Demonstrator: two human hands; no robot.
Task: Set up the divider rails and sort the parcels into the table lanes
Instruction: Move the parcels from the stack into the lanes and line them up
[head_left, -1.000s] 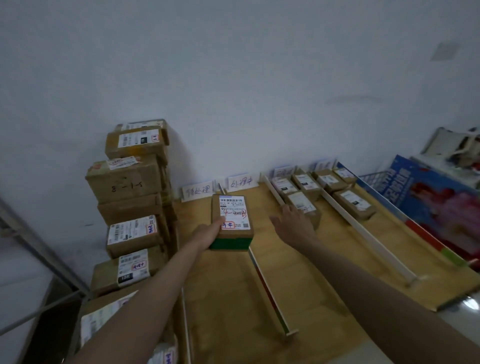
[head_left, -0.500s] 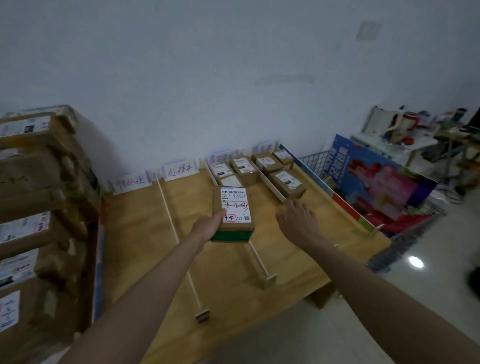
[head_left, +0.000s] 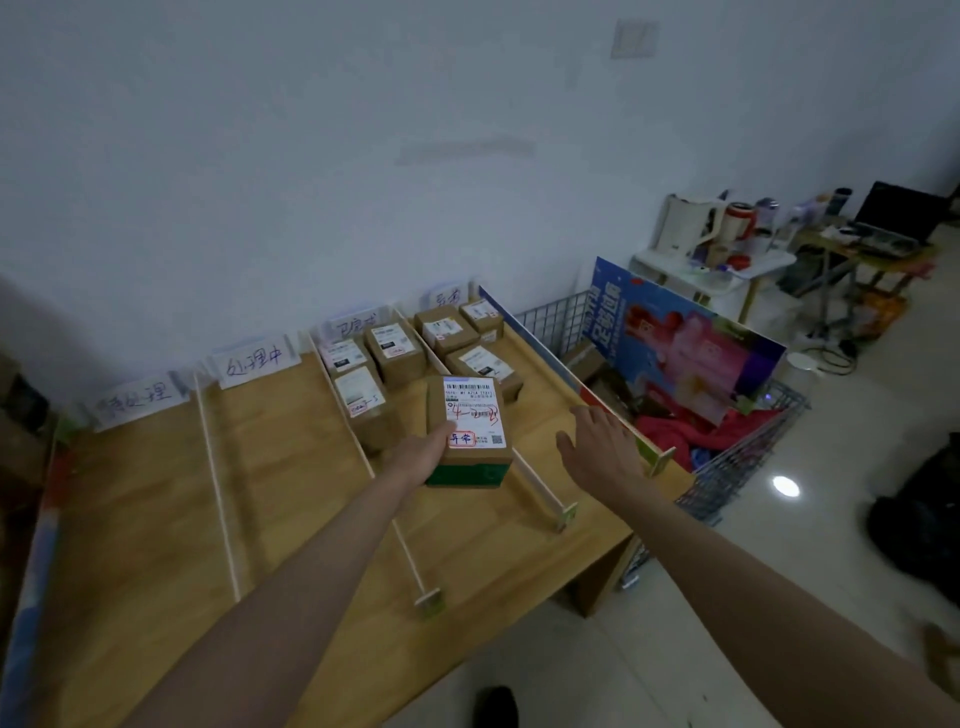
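Observation:
My left hand (head_left: 423, 453) grips a cardboard parcel (head_left: 470, 423) with a white label and a green front band, held above the divider rail (head_left: 537, 486) between the two right lanes. My right hand (head_left: 597, 447) hovers open to the right of it, over the rightmost lane, touching nothing. Two more white rails (head_left: 218, 483) (head_left: 400, 540) split the wooden table (head_left: 291, 493) into lanes. Several labelled parcels (head_left: 395, 351) (head_left: 480, 364) lie at the far ends of the two right lanes. Paper lane signs (head_left: 254, 358) stand against the wall.
A wire basket (head_left: 743, 457) with a colourful board (head_left: 691, 338) and red cloth stands right of the table. A cluttered small white table (head_left: 711, 265) and a desk with a laptop (head_left: 898, 213) are at the far right. Dark bags (head_left: 919, 519) lie on the floor.
The view has swung right, away from the stacked boxes on the left. The parcel in my left hand and my open right hand have both moved right, toward the rightmost lanes.

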